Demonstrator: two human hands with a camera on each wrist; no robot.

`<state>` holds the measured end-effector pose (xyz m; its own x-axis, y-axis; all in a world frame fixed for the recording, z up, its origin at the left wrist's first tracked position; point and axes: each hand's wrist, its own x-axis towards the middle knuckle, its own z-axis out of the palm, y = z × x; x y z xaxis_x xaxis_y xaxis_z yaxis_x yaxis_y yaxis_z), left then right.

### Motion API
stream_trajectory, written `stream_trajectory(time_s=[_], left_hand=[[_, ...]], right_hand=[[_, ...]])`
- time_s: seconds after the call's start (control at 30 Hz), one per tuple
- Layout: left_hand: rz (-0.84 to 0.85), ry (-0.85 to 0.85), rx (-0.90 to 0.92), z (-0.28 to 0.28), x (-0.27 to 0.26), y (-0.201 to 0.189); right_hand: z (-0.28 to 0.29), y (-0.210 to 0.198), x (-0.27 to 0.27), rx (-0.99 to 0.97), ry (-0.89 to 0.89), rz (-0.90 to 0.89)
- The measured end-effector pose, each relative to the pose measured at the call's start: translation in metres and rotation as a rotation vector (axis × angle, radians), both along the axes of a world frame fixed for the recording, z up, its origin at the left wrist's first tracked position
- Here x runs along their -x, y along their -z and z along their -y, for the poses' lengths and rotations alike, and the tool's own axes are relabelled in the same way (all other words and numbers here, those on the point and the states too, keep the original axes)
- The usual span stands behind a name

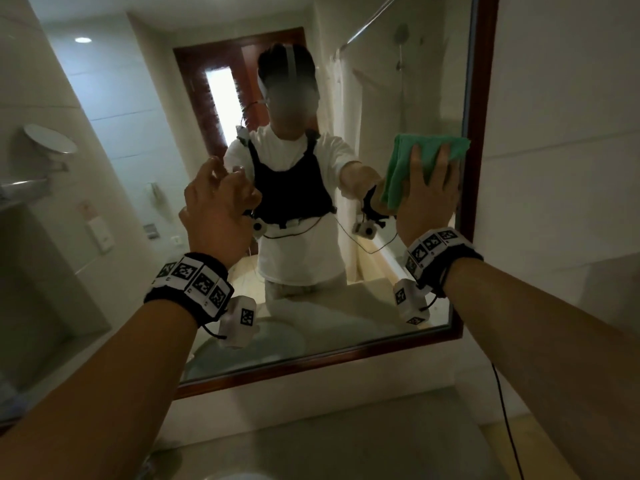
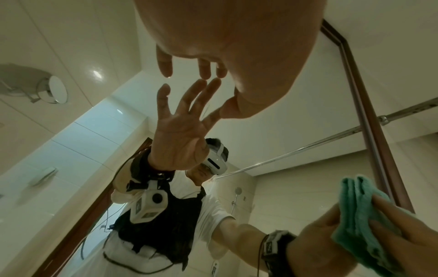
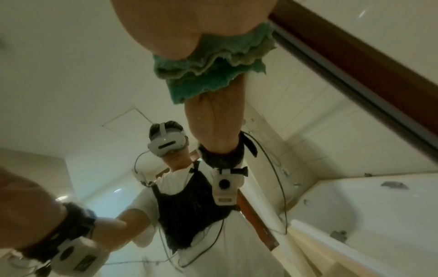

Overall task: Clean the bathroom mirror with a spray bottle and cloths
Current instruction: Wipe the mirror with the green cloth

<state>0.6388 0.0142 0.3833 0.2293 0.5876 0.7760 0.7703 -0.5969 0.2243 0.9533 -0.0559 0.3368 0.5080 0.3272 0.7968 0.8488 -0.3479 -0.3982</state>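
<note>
1. Green cloth (image 1: 420, 164): folded into several layers, pressed flat against the mirror (image 1: 138, 168) glass at about 3 o'clock of the pane, just beside the frame's right upright.
2. Your right hand (image 1: 427, 199): fingers straight and spread across the back of the green cloth, palm pushing it onto the glass. The right wrist view shows the cloth's layered edges (image 3: 213, 61) bunched under the heel of the hand.
3. Your left hand (image 1: 216, 206): raised to the glass near the pane's centre, holding nothing. In the left wrist view its fingertips (image 2: 166, 65) meet their own reflection, fingers fanned wide.
4. Mirror frame (image 1: 485, 98): dark red-brown wood, running along the right side and the bottom edge at 6 o'clock.
5. Round wall mirror (image 1: 50, 140): on an arm at 9 o'clock, mounted on the white tiled wall.
6. Reflection: your figure in a white shirt and dark vest (image 1: 287, 188), a shower head (image 1: 401, 32) at 1 o'clock, a wooden door (image 1: 242, 81) at 12 o'clock.
7. Counter (image 1: 346, 445): pale stone surface below the frame, at 6 o'clock.
</note>
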Motion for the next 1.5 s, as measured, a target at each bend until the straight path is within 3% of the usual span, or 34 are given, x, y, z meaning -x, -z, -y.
stream_trajectory(time_s=[0.17, 0.3, 0.47, 0.63, 0.8, 0.93, 1.1, 1.17, 1.5], left_hand=[[0.042, -0.049, -0.008, -0.003, 0.024, 0.009], [0.053, -0.005, -0.007, -0.011, 0.047, 0.016], [0.045, 0.151, -0.003, -0.028, 0.076, 0.017], [0.021, 0.251, 0.038, -0.029, 0.091, 0.012], [0.03, 0.234, 0.062, -0.021, 0.079, 0.013], [0.052, 0.129, 0.022, -0.015, 0.055, 0.022], [0.063, 0.021, 0.035, 0.007, 0.014, 0.037], [0.063, -0.023, 0.065, 0.009, 0.003, 0.041], [0.055, -0.089, 0.052, 0.007, -0.007, 0.047]], right_hand=[[-0.018, 0.009, 0.051, -0.055, -0.103, 0.007], [-0.037, 0.006, 0.116, 0.079, -0.25, 0.264], [-0.083, 0.024, 0.215, 0.092, -0.412, 0.622], [-0.105, 0.054, 0.25, 0.024, -0.522, 0.713], [-0.077, 0.049, 0.216, 0.12, -0.505, 0.657], [-0.043, 0.054, 0.134, 0.141, -0.31, 0.417], [0.003, 0.052, 0.007, 0.057, -0.107, -0.069], [0.013, 0.058, -0.019, 0.077, -0.064, -0.118], [0.005, 0.082, -0.01, 0.052, -0.023, -0.113]])
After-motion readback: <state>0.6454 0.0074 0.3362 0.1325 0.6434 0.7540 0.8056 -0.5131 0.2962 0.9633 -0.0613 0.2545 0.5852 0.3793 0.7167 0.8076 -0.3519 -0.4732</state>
